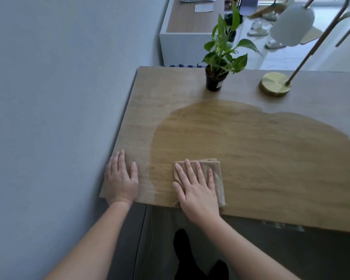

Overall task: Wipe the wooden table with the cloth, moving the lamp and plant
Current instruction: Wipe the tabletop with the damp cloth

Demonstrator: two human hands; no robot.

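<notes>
The wooden table (pixel 251 158) fills the middle of the head view; a darker, damp-looking patch covers its centre and right, with paler wood along the left and far edges. A folded beige cloth (pixel 217 174) lies near the front edge, and my right hand (pixel 196 188) presses flat on it with straight fingers. My left hand (pixel 120 178) rests flat on the pale wood at the front left corner. At the far edge stands a small green plant in a black pot (pixel 213 81). To its right is the lamp with a round brass base (pixel 275 84) and a white shade.
A grey wall (pixel 59 98) runs close along the table's left side. Behind the table stands a white cabinet (pixel 180 43), and slippers lie on the floor beyond. Dark-trousered legs show below the front edge.
</notes>
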